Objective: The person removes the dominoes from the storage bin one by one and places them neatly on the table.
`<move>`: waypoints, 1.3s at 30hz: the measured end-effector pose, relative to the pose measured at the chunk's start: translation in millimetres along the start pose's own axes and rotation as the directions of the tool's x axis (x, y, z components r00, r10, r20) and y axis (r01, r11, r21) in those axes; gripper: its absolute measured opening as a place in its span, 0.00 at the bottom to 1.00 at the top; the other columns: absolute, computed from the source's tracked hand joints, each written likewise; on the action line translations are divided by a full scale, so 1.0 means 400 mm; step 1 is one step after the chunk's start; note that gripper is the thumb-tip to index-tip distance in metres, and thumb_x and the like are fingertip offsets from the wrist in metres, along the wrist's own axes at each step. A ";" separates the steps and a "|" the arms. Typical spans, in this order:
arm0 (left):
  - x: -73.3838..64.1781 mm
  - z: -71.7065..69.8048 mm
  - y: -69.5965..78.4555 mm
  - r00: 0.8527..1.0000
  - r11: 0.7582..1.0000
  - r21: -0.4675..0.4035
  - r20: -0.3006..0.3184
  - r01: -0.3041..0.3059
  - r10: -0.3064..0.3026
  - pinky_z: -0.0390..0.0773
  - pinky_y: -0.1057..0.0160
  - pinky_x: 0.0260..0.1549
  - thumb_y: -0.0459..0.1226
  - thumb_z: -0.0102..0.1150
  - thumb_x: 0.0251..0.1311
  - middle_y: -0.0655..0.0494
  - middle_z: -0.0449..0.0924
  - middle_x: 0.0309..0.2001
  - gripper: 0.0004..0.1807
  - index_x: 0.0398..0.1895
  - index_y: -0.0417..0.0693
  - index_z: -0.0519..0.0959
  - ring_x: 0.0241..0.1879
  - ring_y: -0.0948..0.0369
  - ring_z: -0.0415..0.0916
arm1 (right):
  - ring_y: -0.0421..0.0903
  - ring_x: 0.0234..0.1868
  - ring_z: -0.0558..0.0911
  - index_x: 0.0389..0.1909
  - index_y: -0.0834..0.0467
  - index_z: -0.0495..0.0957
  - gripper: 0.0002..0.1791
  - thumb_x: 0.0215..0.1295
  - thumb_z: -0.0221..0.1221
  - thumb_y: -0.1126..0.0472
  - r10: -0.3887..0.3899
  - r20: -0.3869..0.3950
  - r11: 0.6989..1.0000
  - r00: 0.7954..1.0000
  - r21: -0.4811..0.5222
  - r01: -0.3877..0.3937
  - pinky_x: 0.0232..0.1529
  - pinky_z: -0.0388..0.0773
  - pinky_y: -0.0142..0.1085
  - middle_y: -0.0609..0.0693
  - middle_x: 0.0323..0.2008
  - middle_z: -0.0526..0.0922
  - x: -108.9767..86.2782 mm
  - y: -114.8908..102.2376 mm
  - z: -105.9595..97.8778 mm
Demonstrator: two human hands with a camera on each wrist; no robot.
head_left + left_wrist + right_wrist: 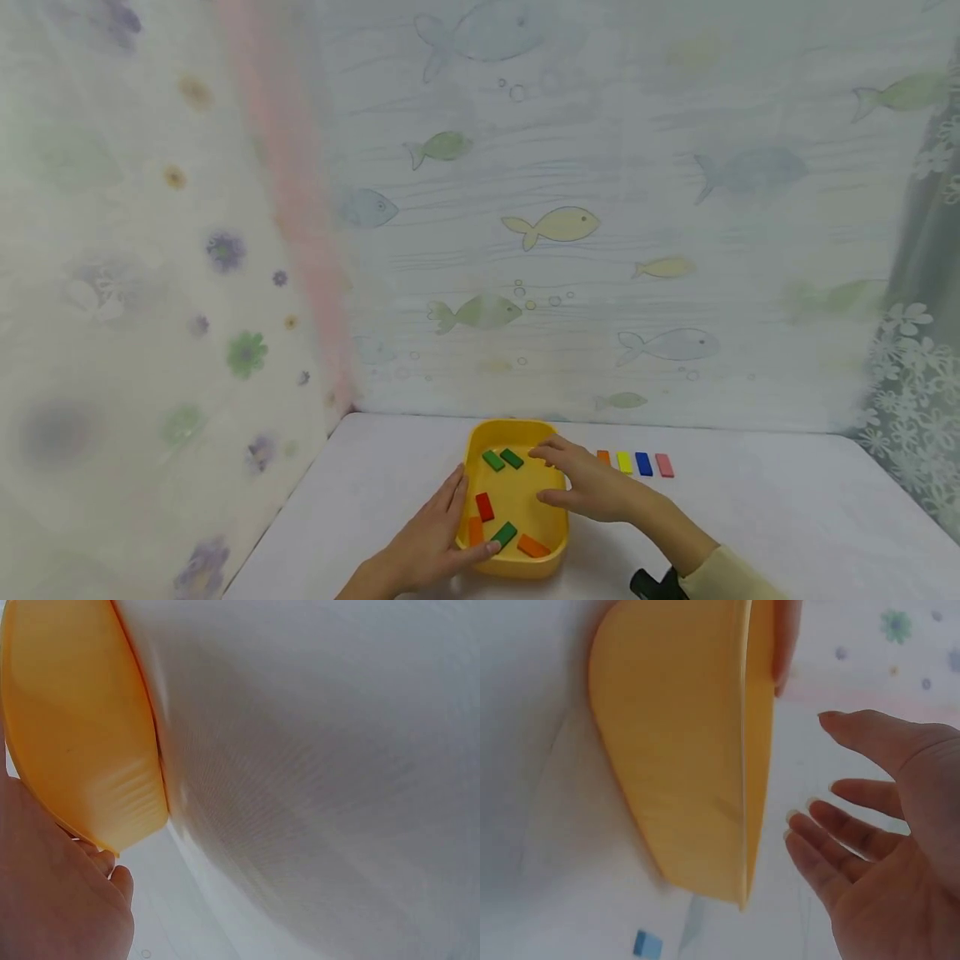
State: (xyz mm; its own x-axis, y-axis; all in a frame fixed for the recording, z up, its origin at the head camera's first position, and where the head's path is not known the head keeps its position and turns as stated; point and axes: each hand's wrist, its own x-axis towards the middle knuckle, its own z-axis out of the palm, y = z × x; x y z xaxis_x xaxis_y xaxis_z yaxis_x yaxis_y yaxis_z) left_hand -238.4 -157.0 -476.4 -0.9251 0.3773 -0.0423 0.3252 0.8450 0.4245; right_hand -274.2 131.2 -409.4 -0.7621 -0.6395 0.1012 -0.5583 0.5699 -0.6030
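Tray (527, 493): yellow, plain-walled, rounded corners
Long axis: near to far, mouth upward
Left hand (433, 533): grips the tray
Right hand (588, 483): loosely spread above

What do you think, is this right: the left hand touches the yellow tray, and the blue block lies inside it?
Not quite: the blue block lies outside the yellow tray, on the white table, as the head view shows. The left hand does touch the tray.
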 end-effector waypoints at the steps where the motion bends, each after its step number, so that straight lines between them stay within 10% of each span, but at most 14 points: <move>1: 0.000 -0.001 0.000 1.000 1.000 -0.004 0.002 0.004 -0.004 0.61 0.38 0.71 0.74 0.48 0.61 0.46 0.40 0.83 0.61 0.83 0.41 0.47 0.79 0.47 0.52 | 0.53 0.59 0.77 0.67 0.58 0.73 0.31 0.70 0.65 0.47 0.009 0.018 1.000 1.000 0.010 -0.010 0.58 0.80 0.52 0.55 0.65 0.73 0.007 -0.005 0.006; 20: -0.001 0.003 -0.009 0.999 0.999 -0.008 -0.015 -0.050 0.049 0.61 0.39 0.71 0.72 0.48 0.63 0.47 0.38 0.84 0.59 0.82 0.39 0.47 0.79 0.47 0.51 | 0.59 0.55 0.80 0.67 0.67 0.70 0.33 0.64 0.69 0.61 0.023 0.108 0.993 0.994 0.116 -0.036 0.56 0.81 0.51 0.63 0.61 0.77 0.108 -0.010 0.124; 39: -0.002 0.001 -0.009 0.997 0.998 0.005 -0.030 -0.067 0.067 0.61 0.39 0.71 0.72 0.47 0.64 0.46 0.40 0.83 0.59 0.82 0.38 0.48 0.79 0.47 0.50 | 0.46 0.46 0.76 0.54 0.61 0.79 0.25 0.56 0.74 0.64 0.130 0.082 0.984 0.988 0.111 -0.139 0.56 0.80 0.46 0.50 0.47 0.77 0.185 0.011 0.210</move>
State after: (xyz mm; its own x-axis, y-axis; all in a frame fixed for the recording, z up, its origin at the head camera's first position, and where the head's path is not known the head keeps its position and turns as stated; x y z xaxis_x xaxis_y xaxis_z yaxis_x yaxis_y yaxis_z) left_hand -238.8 -160.3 -478.1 -0.9068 0.4213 0.0136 0.3873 0.8199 0.4217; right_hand -305.5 43.1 -470.8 -0.7990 -0.5997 -0.0431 -0.4072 0.5924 -0.6951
